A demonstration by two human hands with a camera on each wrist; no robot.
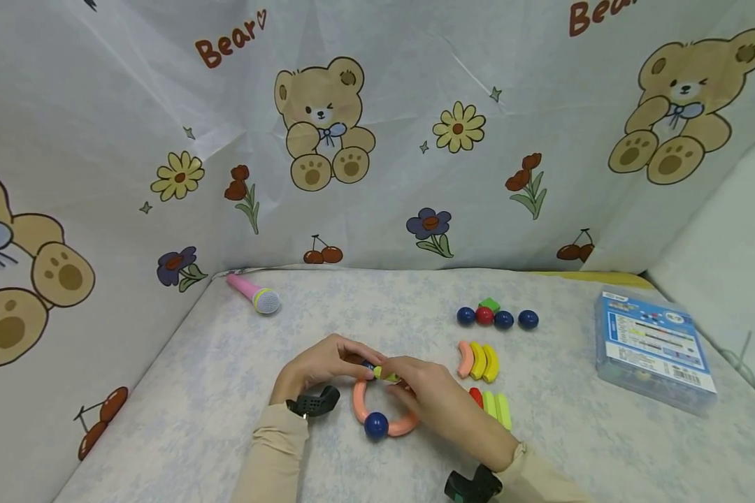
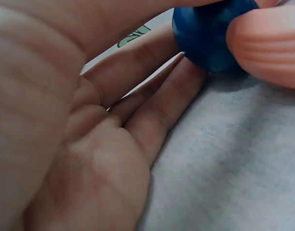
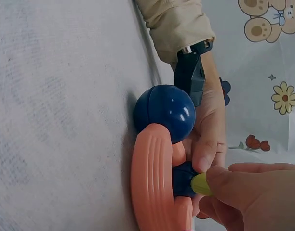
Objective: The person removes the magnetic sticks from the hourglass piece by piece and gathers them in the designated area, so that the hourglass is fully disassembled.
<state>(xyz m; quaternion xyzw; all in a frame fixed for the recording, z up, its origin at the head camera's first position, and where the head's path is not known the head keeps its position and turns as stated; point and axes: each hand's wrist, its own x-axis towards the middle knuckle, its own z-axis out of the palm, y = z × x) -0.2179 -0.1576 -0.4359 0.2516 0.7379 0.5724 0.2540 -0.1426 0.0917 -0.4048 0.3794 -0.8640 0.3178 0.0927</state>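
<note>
Salmon curved rods (image 1: 359,402) and blue balls form a ring on the table. Its near blue ball (image 1: 376,425) sits between two rod ends. At the far side, my left hand (image 1: 330,360) grips another blue ball (image 2: 205,41), with thumb and fingers about it in the left wrist view. My right hand (image 1: 437,395) pinches a short yellow-green rod (image 3: 201,184) between thumb and fingers. The rod's end meets the far ball in the right wrist view; whether it is seated inside cannot be told. The right hand hides part of the ring in the head view.
Right of the hands lie yellow and salmon curved rods (image 1: 478,360), yellow-green straight rods (image 1: 502,411) and a red rod (image 1: 476,397). Behind them are blue balls (image 1: 528,320), a red ball (image 1: 484,316) and a green block (image 1: 490,304). A plastic box (image 1: 657,349) stands far right, a toy microphone (image 1: 252,292) back left.
</note>
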